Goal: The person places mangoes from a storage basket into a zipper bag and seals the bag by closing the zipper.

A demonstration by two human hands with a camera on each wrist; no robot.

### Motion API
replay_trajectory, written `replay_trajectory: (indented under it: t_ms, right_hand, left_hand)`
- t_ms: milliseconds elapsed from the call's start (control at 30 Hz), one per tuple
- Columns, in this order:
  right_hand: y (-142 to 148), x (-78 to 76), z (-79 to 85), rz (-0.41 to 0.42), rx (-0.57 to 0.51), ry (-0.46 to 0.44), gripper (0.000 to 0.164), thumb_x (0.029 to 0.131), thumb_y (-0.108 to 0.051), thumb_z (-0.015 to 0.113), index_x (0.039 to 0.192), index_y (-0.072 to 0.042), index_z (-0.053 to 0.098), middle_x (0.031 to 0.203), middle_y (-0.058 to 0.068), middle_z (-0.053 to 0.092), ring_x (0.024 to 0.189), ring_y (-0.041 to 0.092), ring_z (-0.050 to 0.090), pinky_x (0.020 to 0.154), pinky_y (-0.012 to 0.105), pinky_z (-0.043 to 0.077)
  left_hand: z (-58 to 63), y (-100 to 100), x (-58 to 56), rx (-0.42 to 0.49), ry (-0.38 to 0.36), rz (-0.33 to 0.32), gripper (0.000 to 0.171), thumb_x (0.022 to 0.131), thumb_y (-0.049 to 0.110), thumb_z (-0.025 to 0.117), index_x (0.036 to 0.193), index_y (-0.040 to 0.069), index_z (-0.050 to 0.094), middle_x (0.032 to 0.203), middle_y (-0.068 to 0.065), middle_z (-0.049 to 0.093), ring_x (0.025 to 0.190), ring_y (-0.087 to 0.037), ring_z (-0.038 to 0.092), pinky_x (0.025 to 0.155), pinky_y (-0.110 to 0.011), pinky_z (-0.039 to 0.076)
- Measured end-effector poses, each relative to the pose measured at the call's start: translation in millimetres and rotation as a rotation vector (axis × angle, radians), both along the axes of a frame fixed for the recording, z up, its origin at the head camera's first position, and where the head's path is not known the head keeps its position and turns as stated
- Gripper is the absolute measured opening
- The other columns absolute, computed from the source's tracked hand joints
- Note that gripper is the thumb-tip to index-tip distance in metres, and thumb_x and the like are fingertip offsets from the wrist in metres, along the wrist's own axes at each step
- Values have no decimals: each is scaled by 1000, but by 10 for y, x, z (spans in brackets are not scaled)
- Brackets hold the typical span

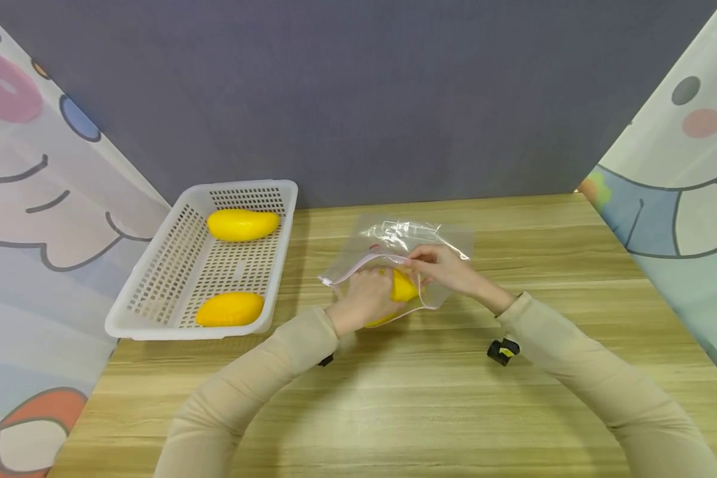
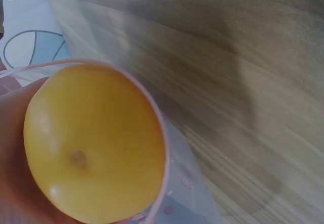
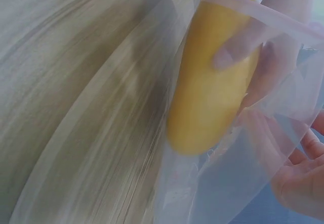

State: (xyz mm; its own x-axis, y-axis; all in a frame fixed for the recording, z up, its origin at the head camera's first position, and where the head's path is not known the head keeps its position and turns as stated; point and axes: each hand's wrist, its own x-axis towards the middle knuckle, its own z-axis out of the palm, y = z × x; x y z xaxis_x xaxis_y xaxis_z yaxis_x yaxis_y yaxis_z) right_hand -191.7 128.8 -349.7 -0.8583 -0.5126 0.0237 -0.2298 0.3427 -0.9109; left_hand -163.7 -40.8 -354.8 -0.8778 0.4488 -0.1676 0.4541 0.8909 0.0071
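Observation:
My left hand (image 1: 367, 295) grips a yellow mango (image 1: 403, 287) with its fingers over it, inside the mouth of a clear zip bag (image 1: 415, 232). In the left wrist view the rounded end of the mango (image 2: 96, 143) faces the camera, framed by the bag's pink rim. My right hand (image 1: 445, 265) pinches the bag's edge on the right of the opening. Through the film in the right wrist view, the thumb of the left hand lies along the mango (image 3: 202, 92). A white slider (image 1: 325, 281) sits at the left end of the zip.
To the left stands a white perforated basket (image 1: 194, 334), with one mango (image 1: 243, 226) at its back and another mango (image 1: 230, 309) at its front. A dark grey panel (image 1: 358, 106) rises behind the wooden table (image 1: 406, 405). Printed cartoon curtains (image 1: 78, 199) flank both sides.

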Motion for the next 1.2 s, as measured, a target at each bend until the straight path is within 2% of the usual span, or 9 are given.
replay_trajectory:
  t_ms: [167,300,467,600,800,900,1067,1200]
  right_hand:
    - [-4,-2,-1,-2,11,18,21,89,-13,51,95,5,60,85,18,62,70,20,59,60,34,54]
    - [-8,-7,0,-14,26,27,22,89,-15,51,94,5,60,85,17,62,72,20,59,60,35,54]
    - [-12,-23,1,-21,20,20,22,89,-14,51,95,6,60,89,19,62,75,23,61,59,34,54]
    - [-13,-33,1,-27,17,24,21,89,-13,52,94,6,60,92,19,62,77,25,62,59,31,54]
    - [-4,-34,-3,-25,13,17,21,89,-14,52,94,5,60,91,18,62,77,24,61,60,30,54]
    - [7,-34,-12,-20,8,10,22,89,-14,51,94,6,59,91,18,61,77,24,61,61,31,54]
    - [22,-35,-27,-16,8,7,21,89,-15,52,94,5,60,92,18,62,78,23,61,62,35,54]
    - [36,-30,-35,-8,5,1,22,89,-16,52,94,4,60,91,17,62,77,22,60,63,37,54]
  left_hand:
    - [-33,-6,-1,22,20,17,69,79,53,54,123,0,47,112,-14,57,100,-29,54,79,-42,48]
    - [-42,-41,31,44,57,-12,66,81,51,53,122,0,47,111,-17,56,101,-29,53,83,-41,45]
    - [-35,-128,108,72,163,-106,57,80,46,57,117,3,53,109,-17,56,96,-28,53,82,-38,45]
    - [-14,-209,172,112,229,-208,47,78,38,63,110,4,58,106,-15,56,93,-26,52,83,-35,44]
    - [12,-314,240,187,253,-304,41,72,27,71,104,5,62,106,-13,55,93,-26,52,87,-34,43]
    - [3,-349,259,211,281,-347,35,70,21,72,101,6,63,103,-11,56,89,-23,53,83,-33,44]
    - [-36,-359,276,209,331,-417,30,71,17,71,97,7,62,99,-10,56,87,-22,53,79,-30,46]
    - [-70,-324,280,188,344,-435,29,73,16,70,99,6,62,102,-11,55,93,-23,53,82,-30,46]
